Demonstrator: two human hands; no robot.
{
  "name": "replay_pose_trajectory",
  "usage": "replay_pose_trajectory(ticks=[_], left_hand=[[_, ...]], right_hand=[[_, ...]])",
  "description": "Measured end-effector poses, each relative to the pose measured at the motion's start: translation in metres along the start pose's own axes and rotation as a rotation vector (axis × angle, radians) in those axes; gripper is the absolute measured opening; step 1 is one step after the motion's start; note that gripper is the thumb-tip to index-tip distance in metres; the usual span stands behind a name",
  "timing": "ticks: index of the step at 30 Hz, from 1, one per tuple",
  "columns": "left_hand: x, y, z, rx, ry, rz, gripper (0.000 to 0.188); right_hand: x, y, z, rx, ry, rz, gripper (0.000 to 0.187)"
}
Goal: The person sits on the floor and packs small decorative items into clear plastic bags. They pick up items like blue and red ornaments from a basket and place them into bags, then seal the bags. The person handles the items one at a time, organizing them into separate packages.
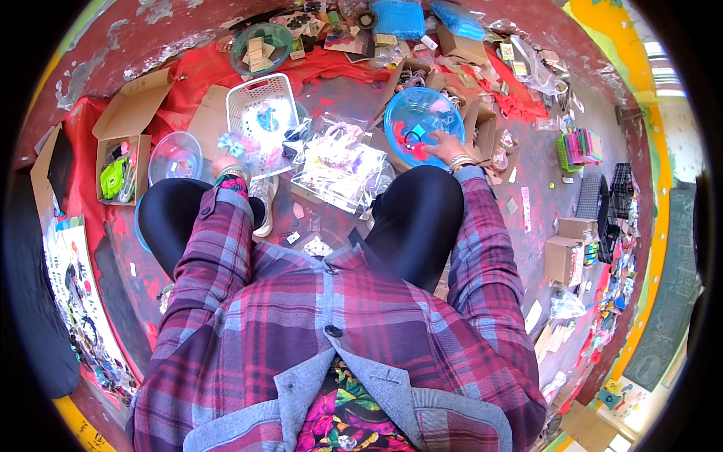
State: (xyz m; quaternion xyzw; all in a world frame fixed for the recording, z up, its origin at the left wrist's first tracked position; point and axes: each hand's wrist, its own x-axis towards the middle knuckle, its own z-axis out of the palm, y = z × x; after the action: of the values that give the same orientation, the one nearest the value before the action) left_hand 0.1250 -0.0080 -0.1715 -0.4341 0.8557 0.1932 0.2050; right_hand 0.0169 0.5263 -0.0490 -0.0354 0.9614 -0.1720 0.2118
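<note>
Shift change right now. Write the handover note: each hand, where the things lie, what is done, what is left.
Right hand: reaching into the blue bowl, fingers among small pieces; grip cannot be told.
Left hand: mostly hidden by the sleeve, beside the white basket and the clear bowl.
Clear packets lie between the knees.
Done: some pieces sit in the blue bowl.
Left: packets appear unsorted.
</note>
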Motion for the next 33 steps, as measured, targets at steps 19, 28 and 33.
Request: replay_pose_trajectory(ticks=[19, 28, 33], left_hand=[[-0.031, 0.027, -0.036, -0.934, 0.787, 0.022, 0.027], [-0.046, 0.051, -0.054, -1.17, 0.566, -0.044, 0.018], [-0.052, 0.072, -0.091, -1.158, 0.377, -0.074, 0.019]], right_hand=[[-0.014, -0.023, -0.035, 1.432, -0.109, -0.042, 0.009], [-0.09, -0.154, -0.129, 2.02, -0.07, -0.309, 0.017], [-0.11, -0.24, -0.097, 1.854, 0.01, -0.163, 0.015]])
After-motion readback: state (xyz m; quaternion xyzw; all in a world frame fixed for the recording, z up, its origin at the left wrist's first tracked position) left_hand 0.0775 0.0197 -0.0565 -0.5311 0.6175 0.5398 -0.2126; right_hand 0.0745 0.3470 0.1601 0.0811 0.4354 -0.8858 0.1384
